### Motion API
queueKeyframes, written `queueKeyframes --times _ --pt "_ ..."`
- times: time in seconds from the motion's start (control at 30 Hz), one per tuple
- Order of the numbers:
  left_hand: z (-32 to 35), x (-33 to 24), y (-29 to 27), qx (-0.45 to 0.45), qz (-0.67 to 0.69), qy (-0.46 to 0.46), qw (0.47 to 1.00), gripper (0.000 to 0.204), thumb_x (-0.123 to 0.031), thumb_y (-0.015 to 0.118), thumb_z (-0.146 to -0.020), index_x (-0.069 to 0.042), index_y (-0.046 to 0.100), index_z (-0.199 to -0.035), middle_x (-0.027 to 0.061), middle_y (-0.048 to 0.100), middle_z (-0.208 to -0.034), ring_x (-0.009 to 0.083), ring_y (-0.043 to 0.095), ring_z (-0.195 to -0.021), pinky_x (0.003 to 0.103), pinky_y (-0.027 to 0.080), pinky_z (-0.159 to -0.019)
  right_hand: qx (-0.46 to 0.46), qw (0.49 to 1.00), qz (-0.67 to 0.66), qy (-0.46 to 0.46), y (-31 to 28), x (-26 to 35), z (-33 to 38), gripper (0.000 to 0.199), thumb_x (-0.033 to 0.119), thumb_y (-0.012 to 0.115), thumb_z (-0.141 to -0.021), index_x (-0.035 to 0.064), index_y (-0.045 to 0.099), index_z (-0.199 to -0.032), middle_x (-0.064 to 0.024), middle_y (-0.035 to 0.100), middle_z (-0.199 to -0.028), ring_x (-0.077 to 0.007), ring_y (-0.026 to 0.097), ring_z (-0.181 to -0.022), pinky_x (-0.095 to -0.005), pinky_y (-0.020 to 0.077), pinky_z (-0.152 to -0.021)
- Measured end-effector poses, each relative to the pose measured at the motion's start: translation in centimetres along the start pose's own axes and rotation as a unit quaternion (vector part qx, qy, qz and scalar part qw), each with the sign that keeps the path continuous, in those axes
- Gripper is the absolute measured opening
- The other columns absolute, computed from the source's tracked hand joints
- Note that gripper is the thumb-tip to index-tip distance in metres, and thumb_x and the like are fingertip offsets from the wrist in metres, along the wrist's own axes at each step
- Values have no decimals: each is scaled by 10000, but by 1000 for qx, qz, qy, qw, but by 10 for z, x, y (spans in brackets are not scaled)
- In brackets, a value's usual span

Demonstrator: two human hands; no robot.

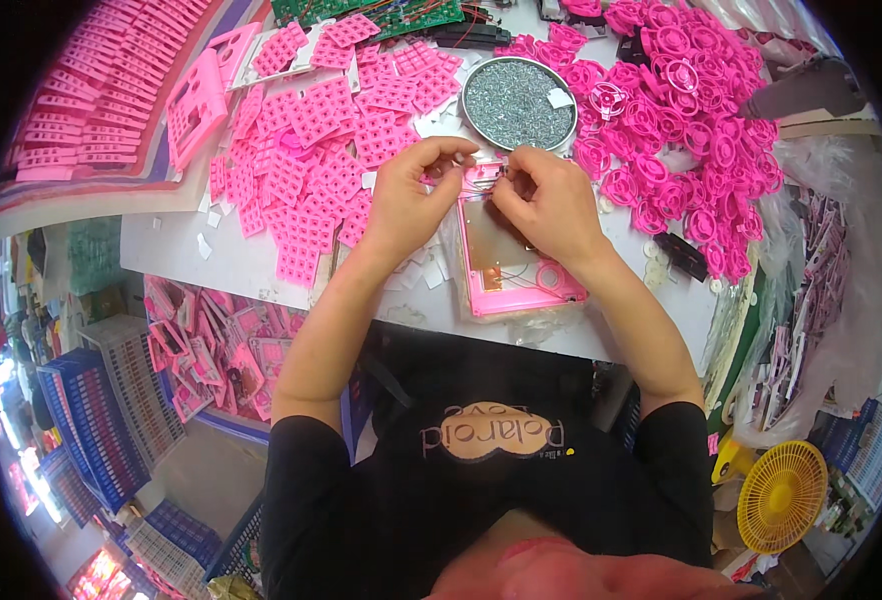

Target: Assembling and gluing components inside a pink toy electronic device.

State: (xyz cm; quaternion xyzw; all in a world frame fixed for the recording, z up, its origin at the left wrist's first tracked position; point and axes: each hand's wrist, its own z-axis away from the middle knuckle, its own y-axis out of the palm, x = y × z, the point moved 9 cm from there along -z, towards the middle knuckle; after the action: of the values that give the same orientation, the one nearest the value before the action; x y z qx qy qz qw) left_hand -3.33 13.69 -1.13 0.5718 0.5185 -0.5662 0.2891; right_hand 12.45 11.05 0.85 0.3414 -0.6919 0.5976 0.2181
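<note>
A pink plastic case (496, 300) lies open at the table's near edge, on clear plastic film. Inside it is a flat brownish board (491, 230), partly covered by my right hand. Thin wires (480, 184) run across the far end of the case. My left hand (413, 195) is at its far left corner, fingers curled into a pinch; what they hold is too small to make out. My right hand (556, 200) bends over the far right part, thumb and fingertips pressed together beside the wires. Whatever is between them is hidden.
Just beyond my hands stands a round dish (465, 110) of small metal screws (519, 95). Pink keypad sheets (311, 180) are heaped left, pink ring-shaped parts (681, 110) right. Green circuit boards (401, 18) lie at the back. A black part (681, 256) rests near the right edge.
</note>
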Motion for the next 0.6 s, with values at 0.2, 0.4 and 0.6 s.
queueKeyframes --times 0.2,0.4,0.6 --pt "-1 -65 3 -111 -237 194 946 286 -50 700 -800 -78 712 -1084 61 702 -983 209 642 -937 397 401 -922 -7 999 -47 -21 -3 3 2 143 159 684 -797 28 630 -818 -116 640 -731 -283 663 -683 -389 502 -602" --pt "-3 -43 20 9 -263 162 951 164 -173 728 -807 -152 717 -969 -2 707 -916 194 636 -917 438 326 -914 8 997 -61 -43 -14 9 3 173 169 692 -827 14 674 -901 -126 674 -773 -267 674 -663 -365 515 -596" --pt "-2 -44 19 -18 -269 151 951 123 -178 733 -795 -138 698 -906 -3 689 -862 191 633 -875 437 331 -907 2 992 -127 3 -17 6 1 164 175 690 -869 20 694 -923 -123 688 -763 -244 671 -646 -338 515 -591"
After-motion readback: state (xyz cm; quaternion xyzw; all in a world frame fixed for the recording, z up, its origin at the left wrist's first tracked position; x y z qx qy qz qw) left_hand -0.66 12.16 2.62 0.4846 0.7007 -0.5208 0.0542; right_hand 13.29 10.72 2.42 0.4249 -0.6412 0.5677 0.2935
